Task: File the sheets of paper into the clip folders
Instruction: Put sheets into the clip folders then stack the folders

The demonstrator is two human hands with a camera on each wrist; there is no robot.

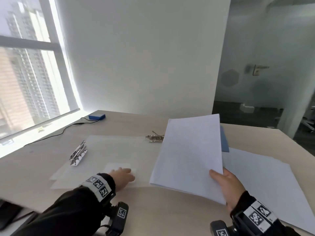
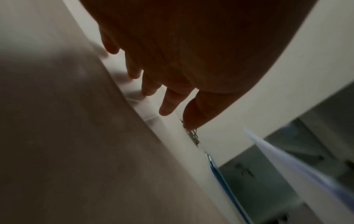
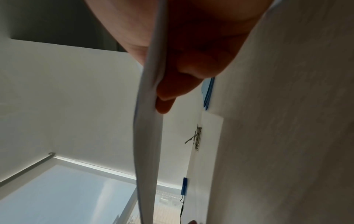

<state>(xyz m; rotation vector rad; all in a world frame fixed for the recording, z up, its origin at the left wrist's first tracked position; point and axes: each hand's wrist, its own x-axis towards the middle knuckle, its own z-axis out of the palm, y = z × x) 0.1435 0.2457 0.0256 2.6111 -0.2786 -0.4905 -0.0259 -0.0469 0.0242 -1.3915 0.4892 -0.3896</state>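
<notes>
Table (image 1: 153, 210): pale wood-grain laminate, matt and smooth. Clip folders (image 1: 109, 150): translucent frosted plastic, faintly sheened. Clips (image 1: 78, 155) (image 1: 154, 138): bright polished metal, mirror-glossy. Sheaf of paper (image 1: 189, 159): white, matt, smooth, pinched in the right hand (image 1: 228, 186). Blue box (image 1: 96, 116): smooth plastic. Sleeves (image 1: 68, 212): dark matt cloth.

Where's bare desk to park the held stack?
Bare wood lies near the front edge between the left hand and right hand, and behind the open folder toward the blue box. Crowded: the right side, under loose sheets and a blue folder.
</notes>
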